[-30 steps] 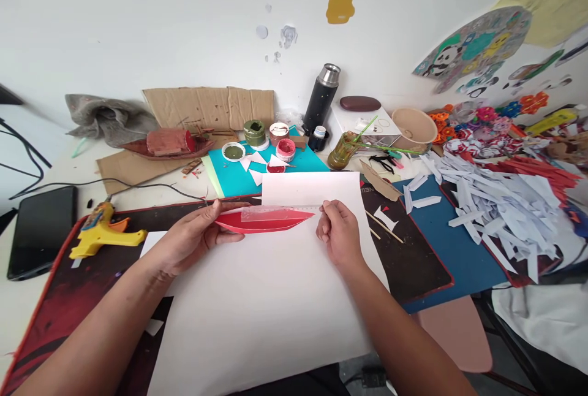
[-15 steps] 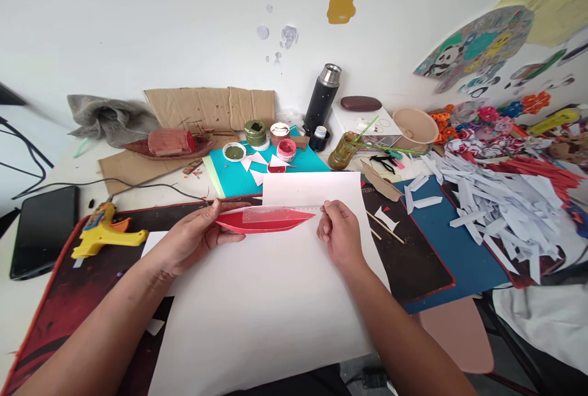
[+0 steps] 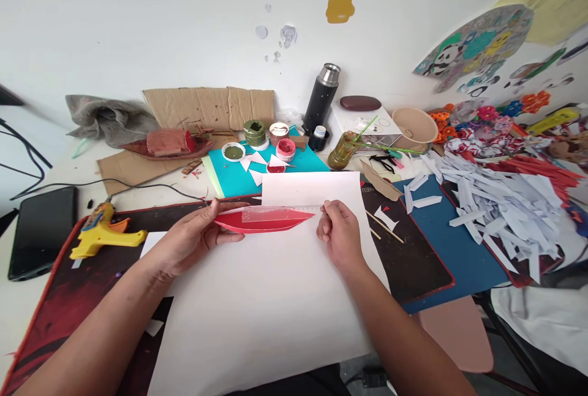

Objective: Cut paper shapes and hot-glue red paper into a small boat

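A red paper boat (image 3: pixel 264 222), long and pointed at its right tip, is gripped at its left end by my left hand (image 3: pixel 195 232), thumb above and fingers beneath. Along the boat's upper edge lies a clear ruler (image 3: pixel 303 208) with fine marks. Its right end is pinched between the thumb and curled fingers of my right hand (image 3: pixel 339 228). Both are held above a large white sheet of paper (image 3: pixel 271 310). The ruler's left end is hard to make out near my left hand.
A yellow glue gun (image 3: pixel 108 233) and a black tablet (image 3: pixel 43 233) lie at left. Behind are paint jars (image 3: pixel 255 133), a brown model boat (image 3: pixel 169 143), a black thermos (image 3: pixel 322 99) and a brush jar (image 3: pixel 343 151). Folded white paper strips (image 3: pixel 500 215) pile up at right, beside two thin sticks (image 3: pixel 384 226).
Both hands keep the same hold on the boat and ruler. Only a very slight shift of the whole view shows.
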`<action>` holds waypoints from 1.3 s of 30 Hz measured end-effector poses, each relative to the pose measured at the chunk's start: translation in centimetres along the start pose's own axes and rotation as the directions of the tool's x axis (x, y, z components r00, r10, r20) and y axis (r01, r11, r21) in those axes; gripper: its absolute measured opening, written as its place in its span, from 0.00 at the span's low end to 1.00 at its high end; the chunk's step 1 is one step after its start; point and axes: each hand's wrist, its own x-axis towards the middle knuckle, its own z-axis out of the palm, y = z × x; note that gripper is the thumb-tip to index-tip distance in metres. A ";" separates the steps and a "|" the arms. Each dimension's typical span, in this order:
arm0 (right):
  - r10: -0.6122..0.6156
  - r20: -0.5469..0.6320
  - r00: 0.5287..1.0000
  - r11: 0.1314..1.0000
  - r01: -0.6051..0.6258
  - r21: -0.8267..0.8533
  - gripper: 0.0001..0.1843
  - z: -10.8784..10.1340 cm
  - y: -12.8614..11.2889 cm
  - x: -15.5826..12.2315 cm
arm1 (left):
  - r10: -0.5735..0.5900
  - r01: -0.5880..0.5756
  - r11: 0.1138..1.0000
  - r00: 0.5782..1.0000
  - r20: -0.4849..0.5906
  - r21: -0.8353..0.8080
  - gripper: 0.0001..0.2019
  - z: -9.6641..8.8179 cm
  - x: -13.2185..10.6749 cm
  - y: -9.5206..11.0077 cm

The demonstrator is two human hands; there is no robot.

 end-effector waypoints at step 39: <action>-0.004 -0.010 1.000 1.000 0.004 0.012 0.21 0.0 0.3 0.1 | -0.010 0.011 0.999 1.000 0.015 -0.045 0.32 -0.6 0.2 -0.3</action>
